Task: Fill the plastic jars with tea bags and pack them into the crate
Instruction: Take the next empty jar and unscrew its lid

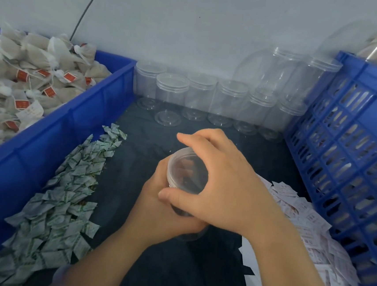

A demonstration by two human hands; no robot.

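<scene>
Clear plastic jar (188,175) held at centre above the dark work surface (140,152), tilted with its lid toward the camera. The left hand (160,211) grips the jar body from below. The right hand (230,181) curls over the lid, thumb and fingers around its rim. Left: blue bin (70,113) of tea bags (23,76). Right: blue crate (347,158). Rear: a row of empty jars (201,98) against the wall.
</scene>
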